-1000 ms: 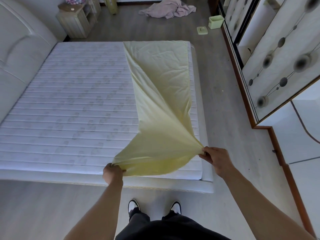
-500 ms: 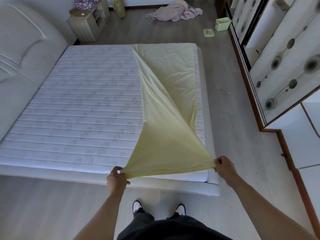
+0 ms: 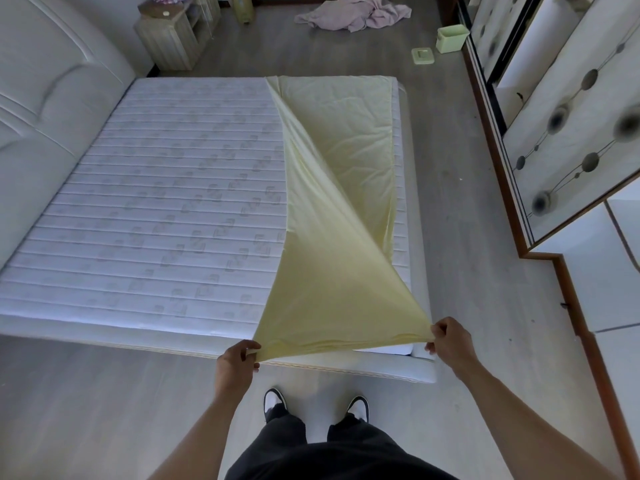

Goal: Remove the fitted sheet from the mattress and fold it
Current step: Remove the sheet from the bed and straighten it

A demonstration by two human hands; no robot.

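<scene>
1. Since a second ago, your hands have spread apart, stretching the sheet taut.
2. Your left hand and right hand each pinch a near corner.
3. Its far end lies on the mattress.

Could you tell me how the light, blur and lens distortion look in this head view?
Head view: soft daylight, no hard shadows; the sheet glows where light passes through; wide-angle bending curves the wardrobe and headboard; wardrobe dots look smeared; both hands are sharp.

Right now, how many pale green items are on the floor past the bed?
2. A green tub stands by the wardrobe; a flat green lid lies just left of it. More may be hidden.
</scene>
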